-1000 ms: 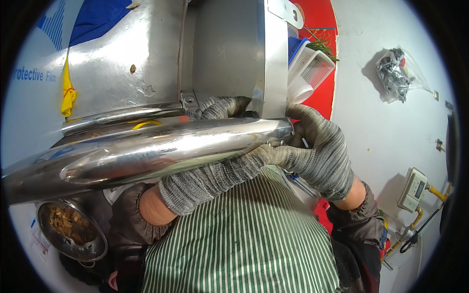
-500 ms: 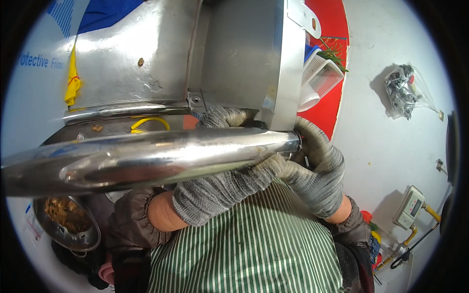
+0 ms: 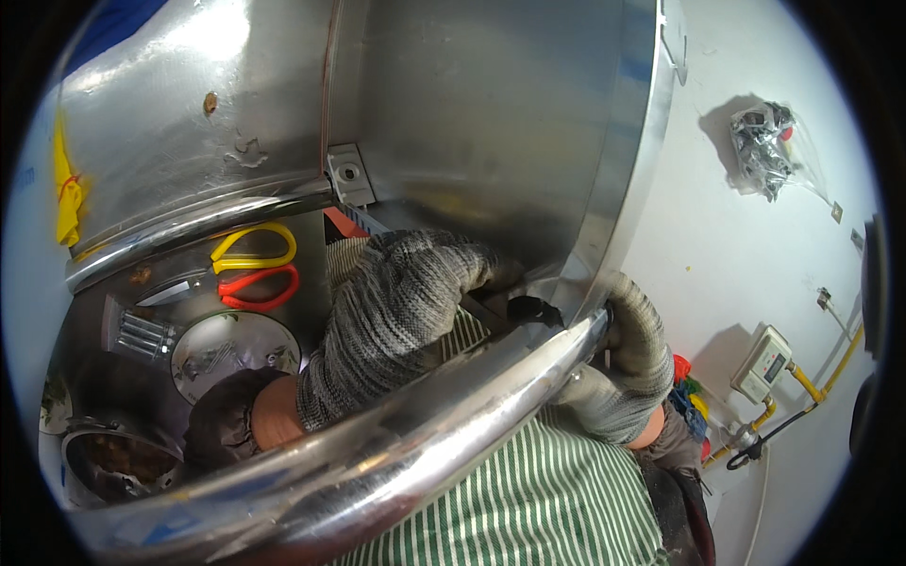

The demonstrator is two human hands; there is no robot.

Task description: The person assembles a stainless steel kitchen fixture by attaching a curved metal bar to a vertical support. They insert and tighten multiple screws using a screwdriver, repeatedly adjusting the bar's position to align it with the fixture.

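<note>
A thick polished steel tube (image 3: 444, 415) curves across the foreground, its right end meeting the corner of a large steel panel (image 3: 491, 123). My right hand (image 3: 623, 363), in a grey knit glove, curls around that corner and the tube's end. My left hand (image 3: 406, 302), gloved alike, is on the far side of the tube, below the panel. Its fingers are bent toward a small black piece (image 3: 533, 309) beside the corner; what they hold is hidden. A green-and-white striped apron (image 3: 510, 491) shows behind the tube.
Left of my hands lie scissors with yellow and red handles (image 3: 257, 269), a plate (image 3: 236, 354) and a clear pack (image 3: 137, 330). A metal pot (image 3: 123, 462) stands at lower left. A plastic bag (image 3: 769, 141) hangs on the right wall above a meter (image 3: 761, 363).
The tube has swung down at its left end and now slants. My left hand has come from under the tube to its far side. The right hand stays at the tube's end.
</note>
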